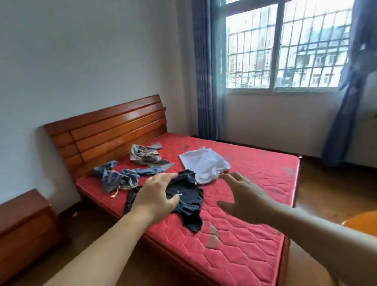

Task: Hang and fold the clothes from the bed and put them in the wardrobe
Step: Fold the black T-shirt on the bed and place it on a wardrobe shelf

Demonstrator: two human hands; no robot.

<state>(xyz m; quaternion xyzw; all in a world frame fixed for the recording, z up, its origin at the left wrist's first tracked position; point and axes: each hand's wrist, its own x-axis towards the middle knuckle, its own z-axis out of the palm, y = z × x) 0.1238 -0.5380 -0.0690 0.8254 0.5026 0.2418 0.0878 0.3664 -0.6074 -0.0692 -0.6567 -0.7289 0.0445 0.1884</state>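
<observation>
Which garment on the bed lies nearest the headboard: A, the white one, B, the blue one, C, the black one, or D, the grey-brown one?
D: the grey-brown garment lies crumpled closest to the wooden headboard, beyond the black garment and the others.

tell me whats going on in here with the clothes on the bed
A person is reaching both hands out toward a black garment lying crumpled on the red mattress. The left hand is spread open in front of it and the right hand is open beside it; neither holds anything yet. A white garment, a blue garment and a grey-brown garment lie loose further up the bed. Nothing looks folded or hung so far.
</observation>
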